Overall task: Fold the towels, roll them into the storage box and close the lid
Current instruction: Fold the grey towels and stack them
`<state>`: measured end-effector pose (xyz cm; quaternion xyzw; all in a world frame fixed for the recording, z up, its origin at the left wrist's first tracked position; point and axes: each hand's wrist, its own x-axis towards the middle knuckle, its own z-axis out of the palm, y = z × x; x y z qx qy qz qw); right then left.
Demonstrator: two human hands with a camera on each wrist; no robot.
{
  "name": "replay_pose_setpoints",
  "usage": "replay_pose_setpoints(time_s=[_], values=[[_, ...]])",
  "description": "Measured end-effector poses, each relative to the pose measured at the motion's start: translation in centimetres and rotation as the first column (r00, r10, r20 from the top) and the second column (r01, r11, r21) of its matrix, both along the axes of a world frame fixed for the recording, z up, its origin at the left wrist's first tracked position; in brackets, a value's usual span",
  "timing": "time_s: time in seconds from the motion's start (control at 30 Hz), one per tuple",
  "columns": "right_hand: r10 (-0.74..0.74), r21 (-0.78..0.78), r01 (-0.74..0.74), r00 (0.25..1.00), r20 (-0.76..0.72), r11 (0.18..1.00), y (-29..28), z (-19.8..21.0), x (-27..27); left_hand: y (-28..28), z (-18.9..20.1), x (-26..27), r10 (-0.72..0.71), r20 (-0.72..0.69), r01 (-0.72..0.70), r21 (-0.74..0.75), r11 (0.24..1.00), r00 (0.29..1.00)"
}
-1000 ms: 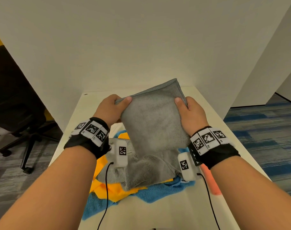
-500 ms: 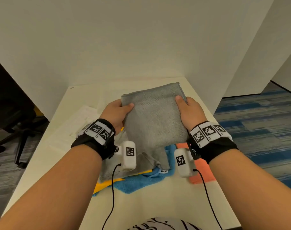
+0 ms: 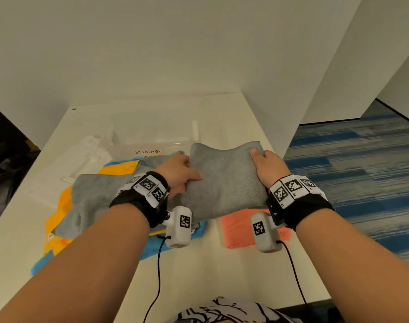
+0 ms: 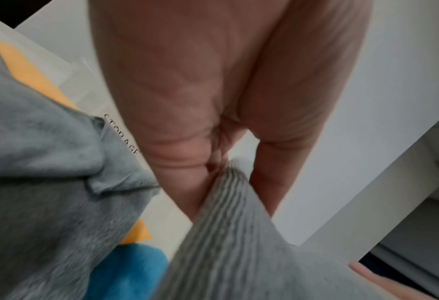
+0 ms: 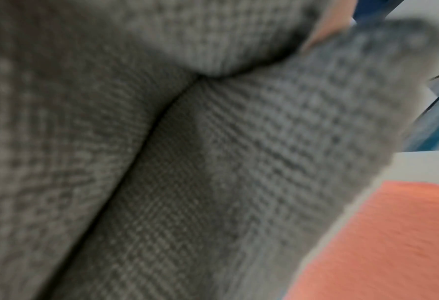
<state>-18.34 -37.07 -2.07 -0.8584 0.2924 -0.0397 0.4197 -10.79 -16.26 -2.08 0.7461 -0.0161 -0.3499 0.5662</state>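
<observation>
I hold a folded grey towel (image 3: 224, 180) low over the table, in front of the clear storage box (image 3: 152, 134). My left hand (image 3: 180, 173) grips its left edge, thumb on top. My right hand (image 3: 266, 166) pinches its right edge, thumb on top near the far corner. In the left wrist view my left hand (image 4: 213, 166) pinches the ribbed grey towel (image 4: 228, 243). The grey towel (image 5: 187, 162) fills the right wrist view, hiding my fingers. The box stands open, marked STORAGE, and its white lid (image 3: 82, 159) lies to its left.
A second grey towel (image 3: 91, 201), an orange-yellow one (image 3: 119, 167) and a blue one (image 3: 152, 250) lie heaped at the left. A coral towel (image 3: 236, 227) lies under my right wrist. The white table (image 3: 210, 271) ends at the right above blue carpet (image 3: 362, 171). Walls stand behind.
Both hands have brought the grey towel down from chest height toward the table and away to the right. The storage box and its lid have come into sight.
</observation>
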Motion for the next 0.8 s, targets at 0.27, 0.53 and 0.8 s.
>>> replay_pose_setpoints(time_s=[0.27,0.53,0.8], values=[[0.028,0.005,-0.027,0.986,-0.167,1.000,-3.4,-3.6,-1.4,-3.5,-5.9,-0.9,0.095,0.073,-0.102,0.091,0.991,0.993],[0.132,0.098,-0.100,0.902,-0.410,0.990,-5.3,-6.1,-2.9,-5.0,-6.1,-4.1,-0.112,-0.218,0.182,0.338,0.923,0.970],[0.165,0.008,-0.183,0.866,-0.473,0.983,-6.2,-7.4,-4.3,-5.7,-7.6,-5.0,-0.158,-0.150,0.207,0.421,0.883,0.976]])
